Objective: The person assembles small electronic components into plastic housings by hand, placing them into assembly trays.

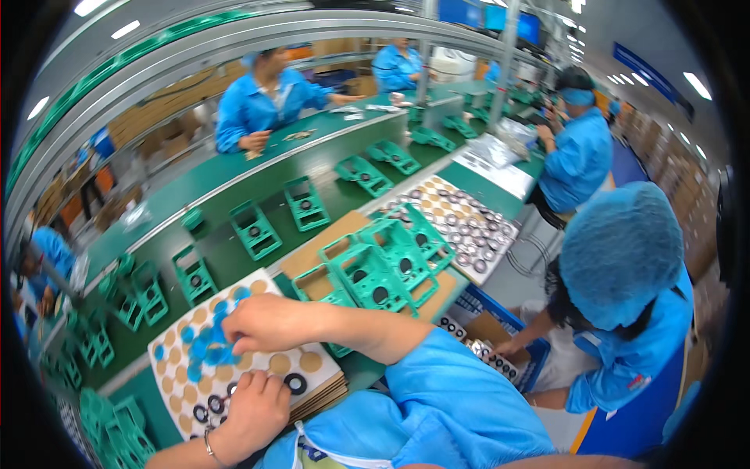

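Observation:
A stack of white cardboard sheets (173, 344) lies in front of me, its top set with rows of tan discs (310, 361). Blue round film pieces (212, 350) are scattered over its middle. My right hand (266, 322) reaches across from the right, its fingers curled closed at these blue pieces; what is between the fingertips is hidden. Lower down, my left hand (256, 406) rests on the sheet with bent fingers beside some black rings (216, 403); I cannot make out what it pinches. Another black ring (295, 383) sits right of it.
Green plastic frames (383, 266) are piled at the sheet's right, and more frames (255, 230) line the green conveyor (223, 209). A second sheet with rings (478, 273) lies beyond. A co-worker (625, 313) on my right reaches into a box (539, 352); others work across the line.

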Demonstrator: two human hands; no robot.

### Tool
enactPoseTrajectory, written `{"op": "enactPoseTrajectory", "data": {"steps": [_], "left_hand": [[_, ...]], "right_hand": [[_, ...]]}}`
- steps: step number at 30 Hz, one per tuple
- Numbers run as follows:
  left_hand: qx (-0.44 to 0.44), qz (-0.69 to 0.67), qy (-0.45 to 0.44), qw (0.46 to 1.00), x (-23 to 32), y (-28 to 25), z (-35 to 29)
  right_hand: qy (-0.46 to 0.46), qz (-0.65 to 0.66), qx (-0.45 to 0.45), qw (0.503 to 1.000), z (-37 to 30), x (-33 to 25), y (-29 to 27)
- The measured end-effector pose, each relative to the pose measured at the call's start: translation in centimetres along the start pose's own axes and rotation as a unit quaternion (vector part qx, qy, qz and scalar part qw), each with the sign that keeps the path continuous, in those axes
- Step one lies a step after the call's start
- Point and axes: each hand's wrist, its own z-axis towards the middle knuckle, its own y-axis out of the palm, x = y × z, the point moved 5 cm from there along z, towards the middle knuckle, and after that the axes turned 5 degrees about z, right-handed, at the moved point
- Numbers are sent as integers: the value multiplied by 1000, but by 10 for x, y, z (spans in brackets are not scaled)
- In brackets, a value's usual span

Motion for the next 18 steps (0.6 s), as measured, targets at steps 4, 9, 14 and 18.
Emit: {"op": "enactPoseTrajectory", "data": {"steps": [4, 9, 14, 18], "left_hand": [[51, -198, -151, 967, -36, -10, 1], [88, -275, -372, 882, -104, -13, -15], [134, -273, -372, 877, -117, -28, -5], [300, -138, -366, 870, -121, -36, -10]], "right_hand": [[-21, 83, -32, 996, -1, 1, -3], [-28, 194, -26, 980, 1, 6, -14], [-36, 158, 25, 986, 6, 11, -18], [-37, 212, 126, 968, 7, 16, -30]]}}
